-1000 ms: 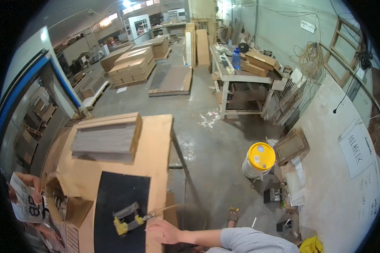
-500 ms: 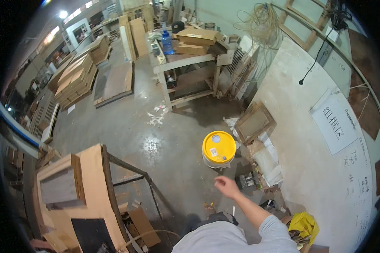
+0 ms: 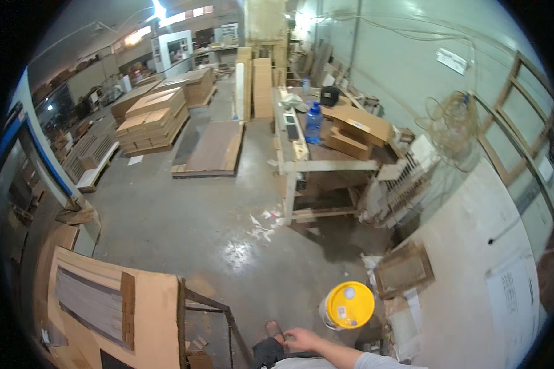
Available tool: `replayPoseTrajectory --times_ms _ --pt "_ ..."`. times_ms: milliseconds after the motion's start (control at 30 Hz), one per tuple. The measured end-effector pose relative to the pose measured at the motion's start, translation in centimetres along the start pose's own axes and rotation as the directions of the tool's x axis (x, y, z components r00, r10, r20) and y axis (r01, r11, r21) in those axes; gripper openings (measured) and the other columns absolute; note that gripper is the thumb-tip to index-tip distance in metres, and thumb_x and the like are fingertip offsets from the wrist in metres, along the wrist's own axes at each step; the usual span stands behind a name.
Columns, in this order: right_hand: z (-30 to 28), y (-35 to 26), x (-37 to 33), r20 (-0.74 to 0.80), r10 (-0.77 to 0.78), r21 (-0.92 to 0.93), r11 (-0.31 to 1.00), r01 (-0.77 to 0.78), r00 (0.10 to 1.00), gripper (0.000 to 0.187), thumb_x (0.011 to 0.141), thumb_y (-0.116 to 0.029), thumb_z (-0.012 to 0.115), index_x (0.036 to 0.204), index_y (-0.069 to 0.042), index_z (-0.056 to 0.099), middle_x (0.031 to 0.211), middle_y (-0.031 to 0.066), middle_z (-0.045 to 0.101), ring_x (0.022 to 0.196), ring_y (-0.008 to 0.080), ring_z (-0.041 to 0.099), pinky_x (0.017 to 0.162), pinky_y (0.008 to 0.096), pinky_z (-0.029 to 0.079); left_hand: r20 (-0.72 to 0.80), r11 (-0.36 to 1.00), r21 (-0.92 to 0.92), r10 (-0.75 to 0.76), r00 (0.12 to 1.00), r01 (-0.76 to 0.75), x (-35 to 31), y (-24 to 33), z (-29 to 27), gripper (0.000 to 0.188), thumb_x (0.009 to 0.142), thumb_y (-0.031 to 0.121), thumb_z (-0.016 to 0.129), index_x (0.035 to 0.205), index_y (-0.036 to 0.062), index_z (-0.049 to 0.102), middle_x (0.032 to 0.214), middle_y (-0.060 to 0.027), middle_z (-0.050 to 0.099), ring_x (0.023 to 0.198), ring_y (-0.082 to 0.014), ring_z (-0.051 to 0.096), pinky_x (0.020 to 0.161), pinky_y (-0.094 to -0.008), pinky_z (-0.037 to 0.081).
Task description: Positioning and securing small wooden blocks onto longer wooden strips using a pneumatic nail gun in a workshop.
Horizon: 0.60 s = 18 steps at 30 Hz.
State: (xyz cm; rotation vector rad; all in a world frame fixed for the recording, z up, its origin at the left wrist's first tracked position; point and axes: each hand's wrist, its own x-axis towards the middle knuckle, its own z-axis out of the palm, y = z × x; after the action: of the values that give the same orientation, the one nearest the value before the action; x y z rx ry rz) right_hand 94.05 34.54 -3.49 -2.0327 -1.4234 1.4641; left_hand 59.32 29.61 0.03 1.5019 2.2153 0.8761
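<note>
Right hand (image 3: 303,337), fingers spread open and gripping nothing, hangs low just left of the yellow-lidded bucket (image 3: 347,305) standing on the floor; better to grasp its rim squarely and lift upright; left hand out of sight.

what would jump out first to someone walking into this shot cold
The yellow-lidded bucket on the concrete floor, low and right of centre, is the brightest thing in view. The person's right hand hovers just left of it, empty as far as can be seen. Farther back, a blue water bottle stands on a cluttered wooden workbench, with stacked boards off to the left.
</note>
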Motion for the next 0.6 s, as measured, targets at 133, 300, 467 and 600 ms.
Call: replayPoseTrajectory --times_ms 133,300,467,600 --pt "-9.0 4.4 7.7 -0.27 0.112 0.155 0.985 -0.071 0.956 0.058 0.094 -0.045 0.072 0.141 -0.012 0.066 0.132 0.0157 0.072 0.123 0.032 0.068 0.108 0.0426 0.052 0.034 0.994 -0.11 0.003 0.999 0.0 3.5 8.4 3.5 0.038 0.104 0.025 0.065 0.135 0.0034 0.063 0.13 -0.027 0.066 0.121 -0.0413 0.063 0.105 -0.0508 0.051" --pt "-18.6 3.6 15.2 -0.373 0.2 0.401 0.915 -0.037 0.906 0.056 0.092 -0.044 0.076 0.136 -0.009 0.07 0.131 0.0148 0.073 0.122 0.0297 0.069 0.106 0.0399 0.053 -0.04 0.957 -0.058 0.282 0.959 -0.284 14.0 19.0 8.3 0.042 0.099 0.021 0.068 0.135 0.0005 0.061 0.128 -0.0242 0.064 0.119 -0.0377 0.061 0.105 -0.0469 0.049" --pt "-24.2 5.2 20.6 -0.347 0.236 0.38 0.92 -0.094 0.908 0.056 0.092 -0.043 0.076 0.135 -0.008 0.07 0.13 0.0158 0.074 0.124 0.0296 0.069 0.108 0.0398 0.052 0.085 0.884 -0.245 0.428 0.9 -0.398 27.0 28.5 20.1 0.038 0.09 0.004 0.064 0.128 -0.0002 0.06 0.123 -0.0169 0.059 0.112 -0.0326 0.059 0.101 -0.0435 0.048" --pt "-29.6 9.2 23.7 -0.301 0.337 0.444 0.877 -0.182 0.892 0.056 0.092 -0.038 0.077 0.137 -0.006 0.068 0.127 0.0182 0.075 0.123 0.0281 0.069 0.106 0.0391 0.053 0.332 0.836 -0.497 0.431 0.839 -0.233 31.2 43.0 31.5 0.037 0.093 0.009 0.069 0.129 0.0053 0.065 0.128 -0.0144 0.062 0.117 -0.0299 0.063 0.097 -0.0419 0.054"
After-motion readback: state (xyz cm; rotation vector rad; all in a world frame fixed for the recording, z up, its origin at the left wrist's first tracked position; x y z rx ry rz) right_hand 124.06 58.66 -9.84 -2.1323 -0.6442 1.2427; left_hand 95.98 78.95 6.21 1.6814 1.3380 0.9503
